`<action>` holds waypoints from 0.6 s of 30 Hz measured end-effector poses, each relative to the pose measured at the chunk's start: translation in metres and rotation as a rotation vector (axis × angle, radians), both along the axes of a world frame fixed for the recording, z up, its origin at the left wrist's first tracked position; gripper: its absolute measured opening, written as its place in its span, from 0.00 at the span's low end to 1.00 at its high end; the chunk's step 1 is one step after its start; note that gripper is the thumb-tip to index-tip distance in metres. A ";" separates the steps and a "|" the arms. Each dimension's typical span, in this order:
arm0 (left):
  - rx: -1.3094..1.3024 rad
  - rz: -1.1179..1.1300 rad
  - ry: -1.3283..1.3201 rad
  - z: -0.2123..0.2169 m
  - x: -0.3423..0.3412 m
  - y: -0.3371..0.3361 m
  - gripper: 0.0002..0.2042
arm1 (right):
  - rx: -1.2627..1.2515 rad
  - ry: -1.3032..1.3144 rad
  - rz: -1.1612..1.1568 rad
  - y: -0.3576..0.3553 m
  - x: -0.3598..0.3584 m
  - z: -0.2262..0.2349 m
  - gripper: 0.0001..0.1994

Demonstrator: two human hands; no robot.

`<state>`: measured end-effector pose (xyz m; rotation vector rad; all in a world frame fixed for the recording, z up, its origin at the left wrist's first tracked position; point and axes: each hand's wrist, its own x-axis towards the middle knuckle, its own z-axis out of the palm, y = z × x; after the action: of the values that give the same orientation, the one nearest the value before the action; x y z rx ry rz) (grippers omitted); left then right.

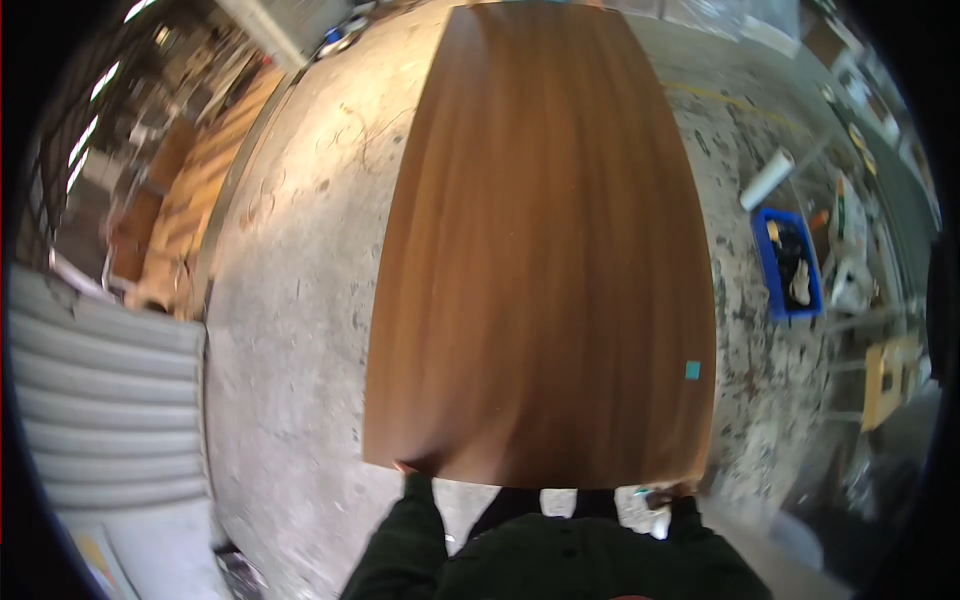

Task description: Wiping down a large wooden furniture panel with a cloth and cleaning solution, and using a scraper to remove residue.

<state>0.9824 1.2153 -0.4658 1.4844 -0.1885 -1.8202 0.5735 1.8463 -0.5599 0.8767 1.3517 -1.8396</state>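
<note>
A long brown wood-grain board [545, 250] stretches away from my body, its near edge in front of my waist. At its near left corner my left hand [406, 467] grips the edge; a bit of the hand shows on top, and the remaining fingers are hidden beneath. My right hand [684, 490] is closed on the near right corner, mostly below the board. A small teal square sticker [692, 370] lies on the surface near the right edge. At the far end, what look like another person's fingers [597, 3] touch the board.
Grey concrete floor [285, 330] surrounds the board. To the right stand a blue crate [768, 265] with dark items and a white roll [768, 180]. Corrugated grey sheeting [110, 400] is at left, with a stack of wooden pieces [215, 165] beyond it.
</note>
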 end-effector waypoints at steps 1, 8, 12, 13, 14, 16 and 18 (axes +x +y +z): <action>-0.287 0.065 0.067 -0.003 0.044 -0.005 0.40 | -0.071 -0.063 -0.007 -0.006 -0.011 0.021 0.11; 0.023 0.049 -0.404 0.122 0.170 -0.080 0.49 | 0.374 -0.045 0.040 -0.045 0.031 0.202 0.09; 0.038 -0.150 -1.617 0.132 0.140 -0.172 0.38 | 0.775 0.134 0.509 -0.033 0.037 0.201 0.04; -0.099 -0.104 -1.714 0.122 0.121 -0.178 0.35 | 0.746 0.179 0.395 -0.037 0.047 0.199 0.09; -0.159 -0.198 -1.813 0.115 0.118 -0.179 0.34 | 0.982 0.349 0.729 -0.035 0.050 0.182 0.10; -0.124 -0.197 -1.916 0.093 0.116 -0.181 0.34 | 1.044 0.441 1.134 -0.089 0.057 0.204 0.09; -0.043 -0.433 -1.825 0.063 0.051 -0.166 0.36 | 0.885 0.331 0.703 -0.139 0.075 0.266 0.08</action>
<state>1.0330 1.0495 -0.4031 2.6961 -1.4203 -0.1083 0.6485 1.7071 -0.2936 0.3722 2.3727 -0.8253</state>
